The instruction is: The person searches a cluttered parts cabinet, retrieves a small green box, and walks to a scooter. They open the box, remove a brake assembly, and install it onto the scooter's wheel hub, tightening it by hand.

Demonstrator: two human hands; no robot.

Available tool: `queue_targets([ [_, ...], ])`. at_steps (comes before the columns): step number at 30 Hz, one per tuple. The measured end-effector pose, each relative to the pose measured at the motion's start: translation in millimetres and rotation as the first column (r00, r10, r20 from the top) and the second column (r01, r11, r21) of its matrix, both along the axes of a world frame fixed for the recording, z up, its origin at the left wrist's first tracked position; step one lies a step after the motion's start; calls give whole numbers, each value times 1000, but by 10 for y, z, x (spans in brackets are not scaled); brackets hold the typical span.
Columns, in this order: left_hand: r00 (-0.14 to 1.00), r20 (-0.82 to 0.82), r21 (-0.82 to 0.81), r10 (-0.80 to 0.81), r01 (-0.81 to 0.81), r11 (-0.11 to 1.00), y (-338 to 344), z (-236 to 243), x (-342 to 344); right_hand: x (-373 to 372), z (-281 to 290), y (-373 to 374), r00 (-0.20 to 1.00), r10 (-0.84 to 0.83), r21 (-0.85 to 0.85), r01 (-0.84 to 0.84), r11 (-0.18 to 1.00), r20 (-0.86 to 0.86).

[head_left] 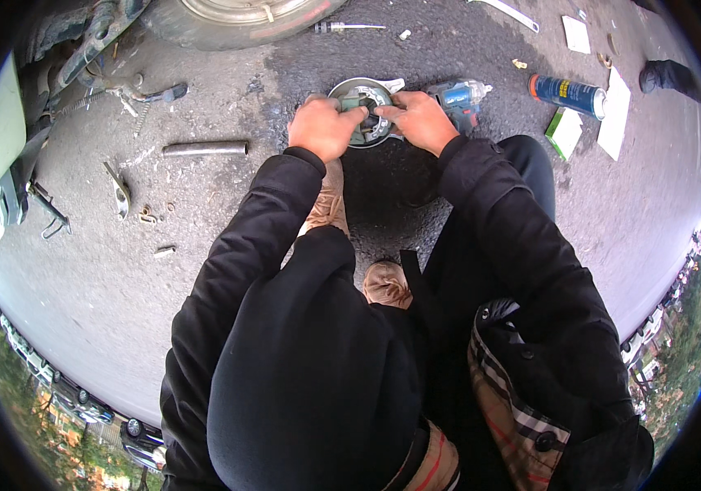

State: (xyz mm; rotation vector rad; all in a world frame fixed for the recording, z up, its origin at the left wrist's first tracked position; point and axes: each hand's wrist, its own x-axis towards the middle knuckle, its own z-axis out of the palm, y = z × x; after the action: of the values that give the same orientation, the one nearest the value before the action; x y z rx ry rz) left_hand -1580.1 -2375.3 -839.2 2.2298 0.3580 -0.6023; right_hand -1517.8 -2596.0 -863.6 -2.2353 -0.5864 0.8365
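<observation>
Both my hands are on a round silver metal housing (386,83) with a small lever at its right side. My left hand (326,127) grips its left side, thumb pressed on a greenish curved piece (353,103) inside. My right hand (420,123) holds the right side, thumb and fingers closed near the inner ring. A blue and black cordless power tool (458,98) lies just right of my right hand.
Above are a tyre (227,24) and vehicle parts (80,61). Left lie a metal tube (205,148), tools (119,188) and small parts. Right are a spray can (567,96), green box (563,133), white card (614,114) and someone's shoe (651,75). My boot (387,285) is below.
</observation>
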Motion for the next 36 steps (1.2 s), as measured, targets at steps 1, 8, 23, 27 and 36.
queue_targets([
  [1, 996, 82, 108, -30, 21, 994, -31, 21, -18, -18, -28, -29, 995, -53, 5, 54, 999, -83],
  [8, 999, -17, 37, -36, 37, 999, -91, -47, -2, 15, -127, -120, 940, 184, 60, -210, 976, 289],
  [23, 999, -26, -130, -32, 28, 991, 4, -81, 79, 17, -127, -92, 1000, -4, 105, 6, 994, -15],
  [27, 999, -15, -106, -38, 36, 994, -29, 11, 106, -12, -174, -106, 1000, 6, 92, -7, 996, 8],
  [36, 995, -96, -281, 14, -41, 959, 107, -232, 18, 53, 13, -29, 948, -194, -44, 189, 981, -252],
])
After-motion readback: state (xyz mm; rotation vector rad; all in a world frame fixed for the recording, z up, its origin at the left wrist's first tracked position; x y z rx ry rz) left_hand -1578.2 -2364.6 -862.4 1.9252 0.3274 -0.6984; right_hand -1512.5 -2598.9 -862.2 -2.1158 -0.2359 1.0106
